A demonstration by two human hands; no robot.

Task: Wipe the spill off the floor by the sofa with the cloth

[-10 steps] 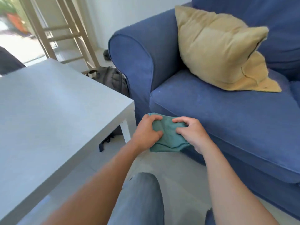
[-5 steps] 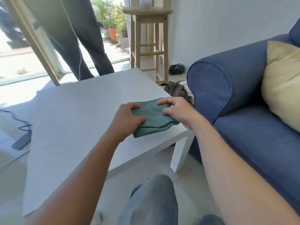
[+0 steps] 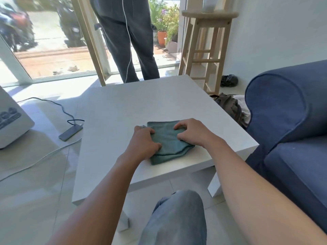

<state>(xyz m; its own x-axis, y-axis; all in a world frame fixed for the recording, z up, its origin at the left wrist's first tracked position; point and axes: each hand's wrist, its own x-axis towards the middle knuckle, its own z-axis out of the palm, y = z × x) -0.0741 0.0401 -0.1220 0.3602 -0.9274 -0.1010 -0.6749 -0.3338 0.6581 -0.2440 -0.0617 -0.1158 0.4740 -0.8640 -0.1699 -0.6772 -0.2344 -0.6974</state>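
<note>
Under both hands, a folded teal-green microfibre cloth (image 3: 168, 141) lies flat on the white square bench (image 3: 123, 110), near its front right corner. Left hand (image 3: 145, 142) curls over the cloth's left edge, thumb and fingers gripping the fabric; right hand (image 3: 192, 132) clutches the right side with bent fingers. Right of the hands, the blue fabric sofa (image 3: 290, 131) sits close beside the bench.
</note>
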